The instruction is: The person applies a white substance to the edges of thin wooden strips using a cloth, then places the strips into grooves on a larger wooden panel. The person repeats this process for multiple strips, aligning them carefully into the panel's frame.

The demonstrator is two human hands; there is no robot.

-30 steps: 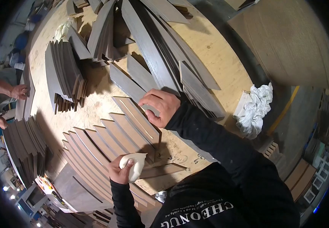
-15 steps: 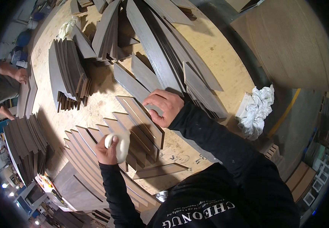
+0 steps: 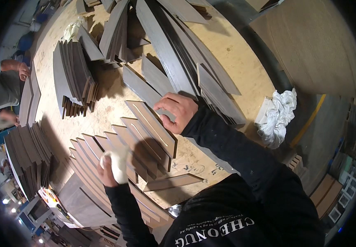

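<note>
My left hand [image 3: 107, 172] is closed round a white plastic bottle [image 3: 120, 165], smeared by motion, over a fanned row of wooden slats [image 3: 116, 140]. Pale beads of what looks like glue run along the right-hand slat [image 3: 152, 124] and the one beside it. Above that slat's right edge hovers my right hand [image 3: 178, 112], its fingers curved and the thumb apart, holding nothing. Nearer to me, a single slat [image 3: 173, 182] lies crosswise.
Stacks of grey slats [image 3: 68, 76] and long grey boards [image 3: 167, 49] cover the far part of the plywood table [image 3: 235, 53]. A crumpled white cloth [image 3: 278, 117] is at the right edge. At far left, a co-worker's hand [image 3: 23, 71] touches a slat near another stack [image 3: 27, 152].
My left hand has moved left and slightly down with the bottle, uncovering more of the beaded slats. My right hand has barely moved. The co-worker's upper hand has risen.
</note>
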